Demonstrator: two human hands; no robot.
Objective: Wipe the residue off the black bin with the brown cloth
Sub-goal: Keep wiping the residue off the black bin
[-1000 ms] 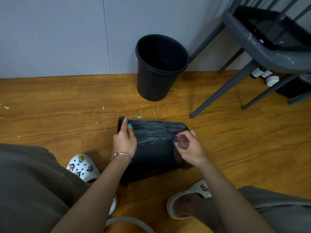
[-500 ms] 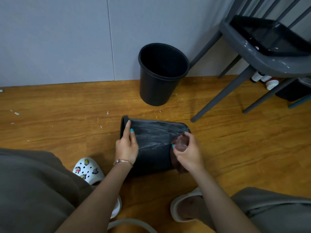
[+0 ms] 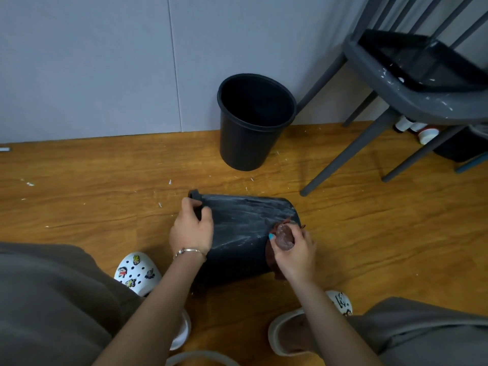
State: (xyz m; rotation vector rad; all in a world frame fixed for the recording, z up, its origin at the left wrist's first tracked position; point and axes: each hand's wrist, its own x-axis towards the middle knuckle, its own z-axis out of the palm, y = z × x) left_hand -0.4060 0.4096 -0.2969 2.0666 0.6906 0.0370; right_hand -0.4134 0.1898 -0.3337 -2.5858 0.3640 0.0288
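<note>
I see black bin (image 3: 243, 233) on its side on floor, white-streaked. Left hand (image 3: 191, 231) grip clamped on rim; right hand (image 3: 293, 249) grip bunched around brown cloth (image 3: 284, 235) against base end. No legible writing.

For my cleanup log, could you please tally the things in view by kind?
Black plastic bins: 2, one lying on its side, one upright by the wall
Crumpled brown cloths: 1
Grey plastic chairs: 1
White clogs: 2
Total: 6
</note>
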